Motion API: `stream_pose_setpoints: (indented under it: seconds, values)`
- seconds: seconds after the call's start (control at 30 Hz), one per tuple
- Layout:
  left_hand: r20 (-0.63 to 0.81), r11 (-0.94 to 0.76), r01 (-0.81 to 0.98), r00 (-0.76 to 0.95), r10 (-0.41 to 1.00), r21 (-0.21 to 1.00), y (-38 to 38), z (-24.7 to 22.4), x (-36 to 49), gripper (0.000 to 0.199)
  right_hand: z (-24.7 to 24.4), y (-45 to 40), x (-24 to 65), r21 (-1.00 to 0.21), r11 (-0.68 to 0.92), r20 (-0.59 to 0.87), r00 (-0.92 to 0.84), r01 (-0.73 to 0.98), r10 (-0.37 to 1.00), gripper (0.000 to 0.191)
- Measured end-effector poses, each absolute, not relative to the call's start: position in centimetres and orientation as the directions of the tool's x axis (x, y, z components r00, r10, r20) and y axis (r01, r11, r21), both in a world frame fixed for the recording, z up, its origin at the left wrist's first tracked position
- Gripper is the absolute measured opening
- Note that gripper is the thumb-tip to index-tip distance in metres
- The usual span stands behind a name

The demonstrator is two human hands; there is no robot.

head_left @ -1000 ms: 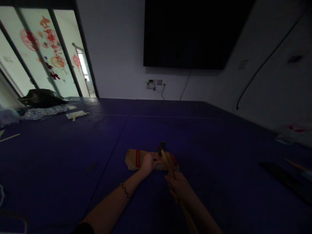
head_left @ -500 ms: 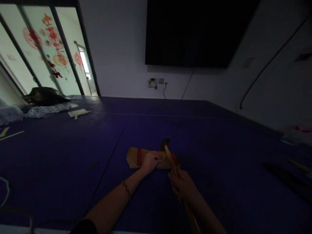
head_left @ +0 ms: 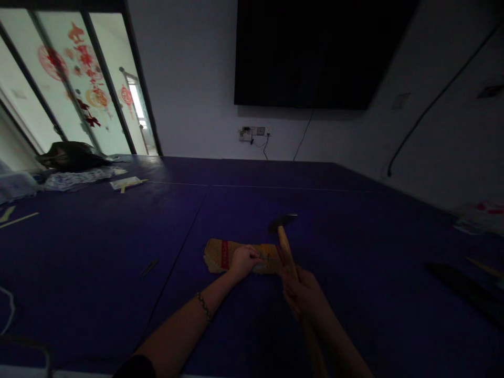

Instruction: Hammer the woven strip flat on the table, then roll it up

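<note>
My left hand [head_left: 243,260] rests on a tan, speckled piece with red bands [head_left: 214,253], which lies flat on the purple surface. Its thumb and fingertips are pinched together around what looks like a thin dark nail, small and dim in this light. A thin dark upright nail [head_left: 269,255] shows just right of the fingertips. My right hand [head_left: 301,294] is wrapped round the wooden handle of a hammer [head_left: 288,252]. The dark hammer head is beyond the piece's far right end, apart from the left fingers. Several loose nails [head_left: 149,266] lie to the left.
The broad purple surface [head_left: 118,226] has a seam left of the piece. A long dark object [head_left: 460,286] lies at the right. White packaging [head_left: 126,182] and a black bag [head_left: 73,156] sit at the back left. A white cable [head_left: 10,310] curves at the left edge.
My right hand has moved the hammer to the right and its head away from the piece, uncovering the piece's right part. My left hand stays in place.
</note>
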State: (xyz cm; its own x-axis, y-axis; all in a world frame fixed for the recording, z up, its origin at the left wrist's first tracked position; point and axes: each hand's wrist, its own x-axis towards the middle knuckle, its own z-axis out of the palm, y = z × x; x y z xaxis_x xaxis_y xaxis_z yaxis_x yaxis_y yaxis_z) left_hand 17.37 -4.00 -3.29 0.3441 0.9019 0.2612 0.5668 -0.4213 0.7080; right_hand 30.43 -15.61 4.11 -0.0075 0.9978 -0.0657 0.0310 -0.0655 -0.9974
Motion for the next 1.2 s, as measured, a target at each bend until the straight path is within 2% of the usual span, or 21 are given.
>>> stream_pose_setpoints:
  seconds: [0.1, 0.23, 0.4, 0.57, 0.83, 0.93, 1.03, 1.1, 1.2]
  values:
    - [0.249, -0.417, 0.573, 0.350, 0.903, 0.706, -4.0, -3.1, 17.3, 0.006, 3.5, -14.0, 31.8, -0.978, -0.018, -0.021, 0.014, -0.210, 1.000, 0.030]
    - [0.242, -0.421, 0.573, 0.365, 0.899, 0.703, -4.0, -2.9, 17.2, 0.006, 0.6, -10.7, 34.2, -0.900, -0.005, 0.039, -0.091, -0.436, 0.995, 0.039]
    - [0.222, -0.412, 0.575, 0.373, 0.901, 0.707, -4.1, -2.8, 17.1, 0.006, -2.3, -8.5, 36.2, -0.866, -0.038, 0.062, -0.182, -0.498, 0.981, 0.046]
    - [0.190, -0.395, 0.599, 0.377, 0.907, 0.697, -4.3, -2.5, 17.0, 0.011, -3.0, -8.2, 36.9, -0.838, -0.115, 0.057, -0.296, -0.533, 0.953, 0.050]
    - [0.050, -0.358, 0.698, 0.420, 0.906, 0.620, -4.9, -0.4, 16.6, 0.032, -3.4, -8.1, 37.0, -0.812, -0.150, 0.062, -0.339, -0.565, 0.939, 0.043]
    - [0.058, -0.373, 0.742, 0.414, 0.909, 0.557, -5.3, 1.3, 15.0, 0.034, -3.3, -8.1, 37.1, -0.807, -0.160, 0.052, -0.338, -0.568, 0.940, 0.043]
    - [0.059, -0.365, 0.812, 0.382, 0.922, 0.456, -6.2, 2.9, 12.3, 0.018, -2.9, -8.2, 37.1, -0.802, -0.185, 0.030, -0.348, -0.568, 0.937, 0.044]
    - [0.042, -0.312, 0.887, 0.317, 0.947, 0.340, -7.3, 3.7, 9.9, 0.015, -2.6, -8.4, 37.1, -0.797, -0.208, 0.015, -0.363, -0.567, 0.932, 0.044]
    - [0.080, -0.208, 0.974, 0.201, 0.976, 0.091, -9.3, 4.0, 5.6, 0.023, -2.4, -8.9, 37.0, -0.787, -0.228, 0.007, -0.377, -0.573, 0.926, 0.043]
